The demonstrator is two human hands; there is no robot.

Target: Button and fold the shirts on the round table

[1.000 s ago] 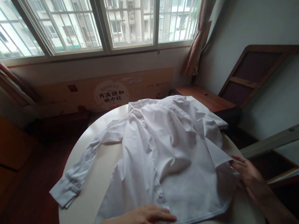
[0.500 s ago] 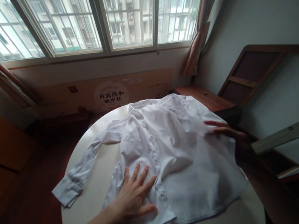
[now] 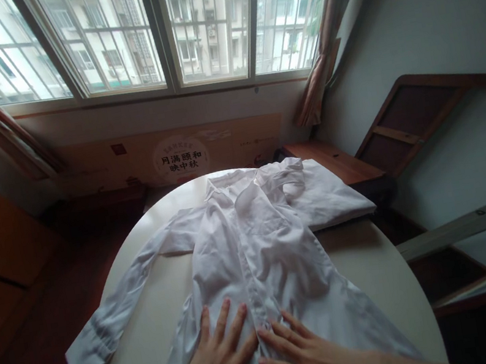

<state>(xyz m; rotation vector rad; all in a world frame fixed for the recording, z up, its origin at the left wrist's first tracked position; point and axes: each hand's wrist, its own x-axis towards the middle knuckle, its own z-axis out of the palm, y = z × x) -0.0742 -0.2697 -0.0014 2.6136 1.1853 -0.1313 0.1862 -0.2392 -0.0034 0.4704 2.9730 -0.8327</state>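
Observation:
A white long-sleeved button-up shirt (image 3: pixel 218 254) lies front up on a round white table (image 3: pixel 149 331), its collar toward the window. One sleeve stretches out to the left, with its cuff past the table's edge. The other sleeve is bunched near the collar at the upper right. My left hand (image 3: pixel 218 354) rests flat on the lower front, fingers spread, left of the button placket. Just right of the placket, my right hand (image 3: pixel 306 351) lies flat on the cloth with its fingers apart. Their fingertips nearly meet at the placket.
Another folded piece of white cloth (image 3: pixel 331 195) lies at the table's upper right, partly behind the shirt. Beyond the table are a low wooden cabinet (image 3: pixel 337 163), a printed banner (image 3: pixel 237 145) and a barred window. A wooden frame (image 3: pixel 404 117) leans at the right wall.
My right hand has come from the right edge of the shirt to its middle. The right front now lies narrower, baring the table there. The shirt and my left hand have shifted nearer to me.

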